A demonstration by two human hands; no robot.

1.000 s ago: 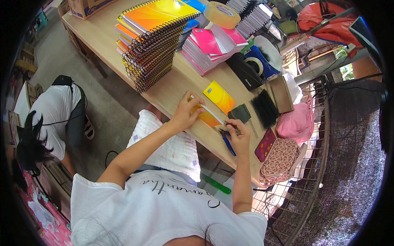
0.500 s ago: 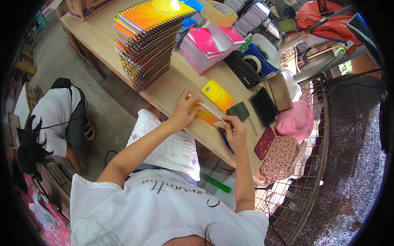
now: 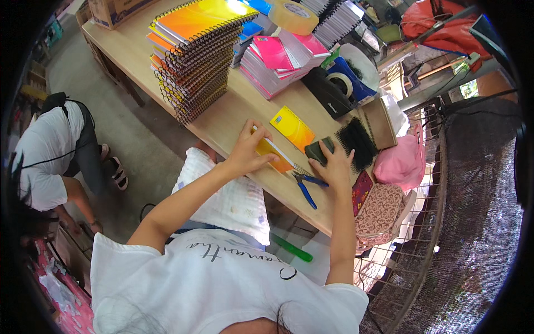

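Left hand (image 3: 247, 153) is pinning the small orange notebook (image 3: 272, 156) flat at the desk (image 3: 233, 111) edge while the right hand (image 3: 335, 164) is gripping its spiral end beside blue pliers (image 3: 305, 186), and a slip could bend the coil.

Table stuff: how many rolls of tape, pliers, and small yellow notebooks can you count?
Rolls of tape: 2, a big tan roll and a small roll
Blue-handled pliers: 1
Small yellow notebooks: 2, one lying flat, one under the left hand
Total: 5
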